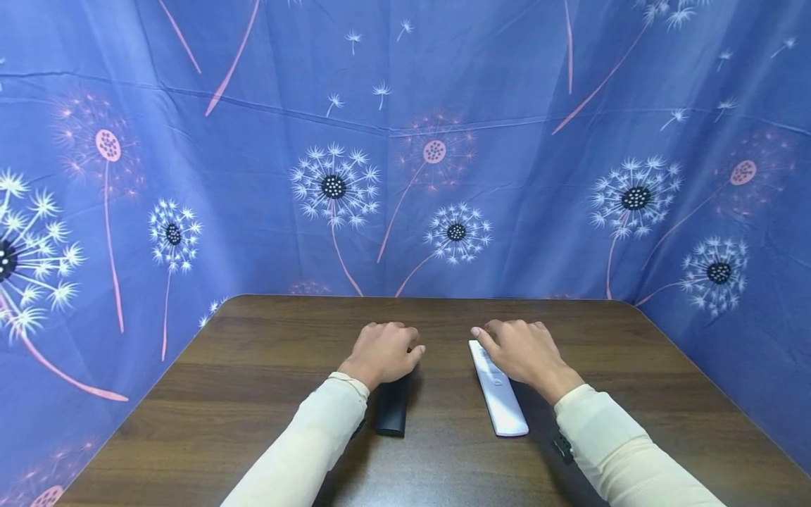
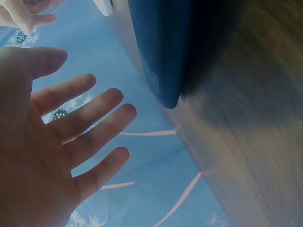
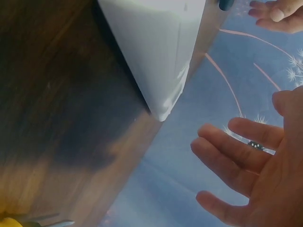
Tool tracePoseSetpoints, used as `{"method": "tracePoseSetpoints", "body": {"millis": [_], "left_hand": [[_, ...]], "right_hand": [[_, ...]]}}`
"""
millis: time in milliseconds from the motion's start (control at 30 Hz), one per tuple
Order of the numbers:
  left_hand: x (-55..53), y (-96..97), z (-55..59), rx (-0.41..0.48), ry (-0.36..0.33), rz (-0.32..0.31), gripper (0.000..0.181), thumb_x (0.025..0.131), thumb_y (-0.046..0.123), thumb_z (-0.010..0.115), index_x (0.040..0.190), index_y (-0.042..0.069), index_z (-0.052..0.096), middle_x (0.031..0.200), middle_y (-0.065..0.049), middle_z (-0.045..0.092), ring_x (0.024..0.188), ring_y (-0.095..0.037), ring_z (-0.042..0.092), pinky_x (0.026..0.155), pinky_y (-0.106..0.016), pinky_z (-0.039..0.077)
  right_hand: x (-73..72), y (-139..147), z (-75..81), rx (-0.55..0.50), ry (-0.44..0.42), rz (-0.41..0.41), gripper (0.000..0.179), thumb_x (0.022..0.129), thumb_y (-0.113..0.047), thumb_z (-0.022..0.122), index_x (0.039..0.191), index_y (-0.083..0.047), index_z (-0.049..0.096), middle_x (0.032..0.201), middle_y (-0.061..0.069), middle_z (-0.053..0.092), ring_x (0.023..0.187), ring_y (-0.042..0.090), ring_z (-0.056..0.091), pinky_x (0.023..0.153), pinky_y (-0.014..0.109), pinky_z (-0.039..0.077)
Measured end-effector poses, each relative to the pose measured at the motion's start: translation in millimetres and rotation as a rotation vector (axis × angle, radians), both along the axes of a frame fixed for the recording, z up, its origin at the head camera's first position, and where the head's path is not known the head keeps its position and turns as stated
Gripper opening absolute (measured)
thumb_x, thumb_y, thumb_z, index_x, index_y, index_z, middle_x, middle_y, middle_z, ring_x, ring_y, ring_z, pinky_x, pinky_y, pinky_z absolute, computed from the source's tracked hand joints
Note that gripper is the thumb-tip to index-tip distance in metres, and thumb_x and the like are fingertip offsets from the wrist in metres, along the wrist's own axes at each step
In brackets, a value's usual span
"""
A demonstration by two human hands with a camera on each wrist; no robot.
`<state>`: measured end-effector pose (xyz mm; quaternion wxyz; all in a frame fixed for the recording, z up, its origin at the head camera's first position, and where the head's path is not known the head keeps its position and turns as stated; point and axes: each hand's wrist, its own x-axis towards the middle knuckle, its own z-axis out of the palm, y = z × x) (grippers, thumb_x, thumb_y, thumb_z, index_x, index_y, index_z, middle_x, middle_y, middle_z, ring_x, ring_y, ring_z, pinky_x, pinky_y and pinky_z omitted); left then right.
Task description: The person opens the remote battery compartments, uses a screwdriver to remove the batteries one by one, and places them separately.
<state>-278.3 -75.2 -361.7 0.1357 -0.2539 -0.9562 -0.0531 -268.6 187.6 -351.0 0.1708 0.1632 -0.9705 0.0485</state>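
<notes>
A long black bar shaped like a remote control point(image 1: 392, 412) lies on the table, its far part hidden under my left hand point(image 1: 384, 352). In the left wrist view, the fingers point(image 2: 97, 116) are spread and loosely bent, apart from the black bar point(image 2: 163, 52). To the right lies a white remote control point(image 1: 500, 398), angled slightly. Over its far end hovers my right hand point(image 1: 522, 350). The right wrist view has these fingers point(image 3: 232, 151) relaxed, with a space between them and the white remote control point(image 3: 156, 52). Neither hand holds anything.
The brown wooden table point(image 1: 253, 394) has rounded far corners. Behind it and along both sides hangs a blue cloth point(image 1: 253, 176) with a dandelion print. A small yellow thing point(image 3: 9, 222) shows at the corner of the right wrist view; its kind is unclear.
</notes>
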Motion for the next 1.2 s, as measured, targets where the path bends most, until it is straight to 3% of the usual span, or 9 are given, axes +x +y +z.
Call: {"method": "tracePoseSetpoints", "body": {"millis": [333,700,967,1200], "left_hand": [[2.7,2.1,-0.8,-0.015,-0.024,0.012,0.033,0.099,0.043,0.057,0.118,0.022,0.073,0.107,0.004,0.073,0.100,-0.019,0.069,0.084,-0.045,0.053],[8.3,11.9,-6.7,0.075,-0.073,0.001,0.032,0.100,0.043,0.056,0.118,0.022,0.073,0.112,0.005,0.072,0.105,-0.017,0.067,0.083,-0.044,0.054],[15.5,18.7,-9.2,0.075,-0.064,-0.030,0.033,0.100,0.043,0.056,0.118,0.021,0.073,0.111,0.003,0.071,0.102,-0.018,0.067,0.081,-0.043,0.054],[17.0,26.2,-9.1,0.081,-0.066,-0.039,0.030,0.100,0.042,0.056,0.116,0.023,0.074,0.108,0.005,0.072,0.098,-0.017,0.068,0.076,-0.042,0.055]], "right_hand": [[0.8,1,3.7,-0.052,-0.046,-0.018,0.048,0.105,-0.048,0.045,0.106,-0.010,0.074,0.083,0.002,0.071,0.080,0.029,0.069,0.065,0.051,0.050],[7.1,5,-4.4,-0.078,-0.173,-0.135,0.054,0.104,-0.050,0.044,0.120,-0.006,0.070,0.107,0.014,0.072,0.091,0.035,0.069,0.062,0.052,0.051],[9.5,7,-8.7,-0.066,-0.165,-0.139,0.050,0.103,-0.048,0.047,0.113,-0.006,0.073,0.098,0.012,0.072,0.081,0.031,0.068,0.058,0.049,0.049],[16.4,11,-4.7,-0.085,-0.173,-0.144,0.050,0.103,-0.046,0.048,0.118,-0.005,0.072,0.107,0.016,0.072,0.087,0.036,0.069,0.060,0.052,0.051]]}}
